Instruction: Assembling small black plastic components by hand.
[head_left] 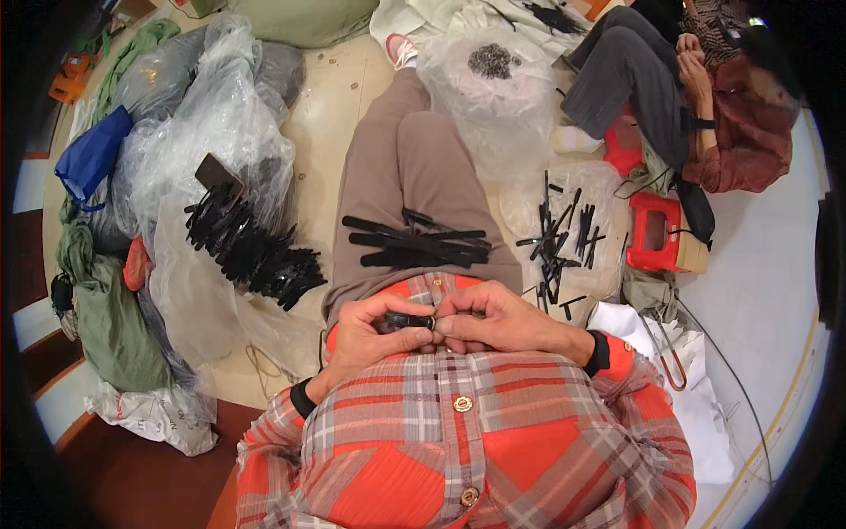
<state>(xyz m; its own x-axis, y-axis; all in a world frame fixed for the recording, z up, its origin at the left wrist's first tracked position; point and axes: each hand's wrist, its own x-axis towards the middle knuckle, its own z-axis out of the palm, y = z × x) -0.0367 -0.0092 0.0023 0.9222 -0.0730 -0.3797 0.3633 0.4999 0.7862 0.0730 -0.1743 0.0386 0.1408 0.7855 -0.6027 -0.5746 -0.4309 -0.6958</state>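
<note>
Close to my waist, my left hand (368, 333) is closed around a glossy black piece (411, 320), with the thumb lying along it. Its right end shows a small pale, shiny ring-like spot. There, my right hand (498, 319) pinches the end between thumb and fingers; any smaller part inside that pinch is hidden. Several long black strips (414, 247) lie crosswise on my thighs, just beyond both hands.
A heap of black strips (256, 247) lies left on clear plastic (189, 309), a dark flat rectangular object (218, 175) on top. More black pieces (555, 238) lie right. Tiny dark parts (493, 62) rest on plastic ahead. A red stool (654, 231) stands near another seated person (630, 88).
</note>
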